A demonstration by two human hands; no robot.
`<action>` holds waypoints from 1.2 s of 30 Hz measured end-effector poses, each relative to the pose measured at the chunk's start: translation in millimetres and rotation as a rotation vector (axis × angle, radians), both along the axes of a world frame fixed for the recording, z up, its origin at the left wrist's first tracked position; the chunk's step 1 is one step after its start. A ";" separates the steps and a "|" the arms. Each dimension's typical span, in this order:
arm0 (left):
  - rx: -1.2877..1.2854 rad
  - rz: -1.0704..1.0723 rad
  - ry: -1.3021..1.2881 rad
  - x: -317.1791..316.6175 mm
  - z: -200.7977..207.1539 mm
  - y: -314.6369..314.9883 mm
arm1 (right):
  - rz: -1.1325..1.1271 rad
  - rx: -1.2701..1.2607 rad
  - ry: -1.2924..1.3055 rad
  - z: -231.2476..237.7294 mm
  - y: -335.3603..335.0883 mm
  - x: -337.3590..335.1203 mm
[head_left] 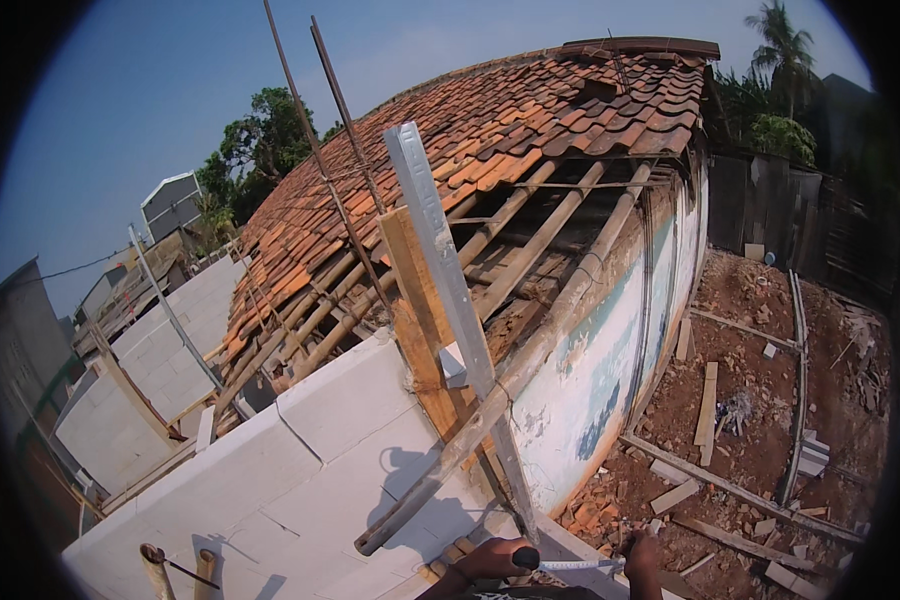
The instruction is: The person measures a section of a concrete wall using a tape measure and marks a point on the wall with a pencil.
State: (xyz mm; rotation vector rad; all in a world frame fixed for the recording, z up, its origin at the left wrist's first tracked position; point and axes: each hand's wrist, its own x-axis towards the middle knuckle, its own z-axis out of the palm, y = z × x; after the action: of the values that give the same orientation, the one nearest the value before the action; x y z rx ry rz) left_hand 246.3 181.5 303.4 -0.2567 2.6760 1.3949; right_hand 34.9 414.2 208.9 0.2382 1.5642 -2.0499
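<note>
Tape measure [570, 565]: lying stretched between the two hands at the bottom edge of the view, its pale blade running level from a dark round case on the left to the right hand.
Left hand [490, 560]: gripping the dark case [526, 558] of the tape measure, fingers curling around it, a dark band sitting on the wrist.
Right hand [642, 560]: pinching the far end of the blade, fingers closing on it, just above the rubble.
Metal profile [448, 290]: standing tilted, a grey channel strip rising from near the hands up past the roof edge.
Wooden plank [415, 310]: leaning just behind the metal profile, touching it.
Bamboo pole [500, 390]: slanting across the white block wall, crossing in front of the metal profile.
Block wall [300, 470]: stretching left of the hands, made of large white blocks, a shadow falling on it.
Tiled roof [530, 120]: sloping beyond, orange-brown tiles partly missing, bare bamboo rafters showing.
Ground [760, 400]: lying well below on the right, red earth strewn with boards and broken bricks.
</note>
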 end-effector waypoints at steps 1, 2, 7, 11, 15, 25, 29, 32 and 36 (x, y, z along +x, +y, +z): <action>0.033 -0.028 0.027 -0.5 -11.2 -1.9 | 0.043 0.046 0.024 5.6 -6.3 0.5; 0.024 -0.055 -0.064 -12.8 13.7 2.5 | 0.012 0.018 -0.013 4.3 -10.9 -3.0; -0.214 -0.138 -0.002 -35.5 25.0 -3.4 | 0.376 0.206 0.376 18.2 -39.2 2.4; -0.197 -0.129 0.015 -34.3 13.9 -8.5 | 0.548 0.224 0.450 61.1 -53.7 22.3; -0.080 -0.129 0.012 -20.9 21.0 -4.4 | 0.725 0.250 0.537 57.7 -52.8 30.0; -0.061 0.042 0.199 -2.9 -14.0 4.1 | 1.097 0.276 0.673 66.9 -61.2 49.4; -0.039 0.086 0.278 2.0 -13.0 3.2 | 1.146 0.265 0.661 62.5 -62.5 44.5; 0.027 0.148 0.186 10.1 -6.4 5.9 | 1.180 0.269 0.692 59.0 -65.9 44.2; 0.173 0.192 0.159 22.1 7.2 10.5 | 1.237 0.229 0.659 87.0 -66.8 54.0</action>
State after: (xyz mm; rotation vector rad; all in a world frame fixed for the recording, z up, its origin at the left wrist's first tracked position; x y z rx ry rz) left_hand 268.4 192.0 310.6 -0.4110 2.6913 1.7619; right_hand 88.8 347.5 295.9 -1.1466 1.6129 -0.9580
